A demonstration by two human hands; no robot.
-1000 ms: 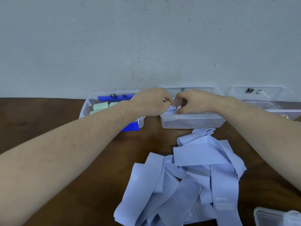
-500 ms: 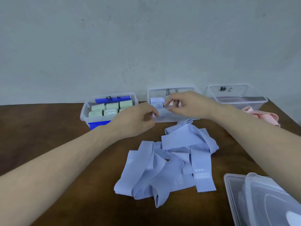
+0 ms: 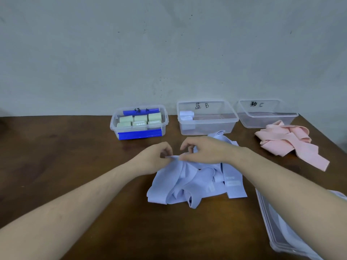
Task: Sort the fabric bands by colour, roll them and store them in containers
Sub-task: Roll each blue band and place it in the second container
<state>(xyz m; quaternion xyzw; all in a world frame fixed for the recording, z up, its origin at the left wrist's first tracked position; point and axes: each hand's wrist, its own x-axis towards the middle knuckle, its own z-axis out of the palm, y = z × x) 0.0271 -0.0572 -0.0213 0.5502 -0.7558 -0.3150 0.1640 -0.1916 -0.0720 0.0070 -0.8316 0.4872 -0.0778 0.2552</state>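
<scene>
A heap of pale blue fabric bands [image 3: 195, 182] lies mid-table. My left hand [image 3: 155, 160] and my right hand [image 3: 204, 151] meet over its far edge, and both pinch the end of one blue band [image 3: 174, 157]. Behind the heap stands the clear middle container marked B [image 3: 206, 126], with one rolled blue band [image 3: 186, 115] in its left corner. The left container with blue clips [image 3: 139, 133] holds several rolled green bands [image 3: 139, 120]. The right container marked C [image 3: 266, 119] looks empty. A pile of pink bands [image 3: 289, 143] lies in front of it.
Clear plastic lids [image 3: 277, 228] lie at the table's right front edge under my right forearm. The wall rises just behind the three containers. Bare brown tabletop [image 3: 65, 156] stretches to the left.
Both hands have drawn back from the middle container, leaving a rolled blue band inside it, and have come down to the blue heap, where they pinch a band's end.
</scene>
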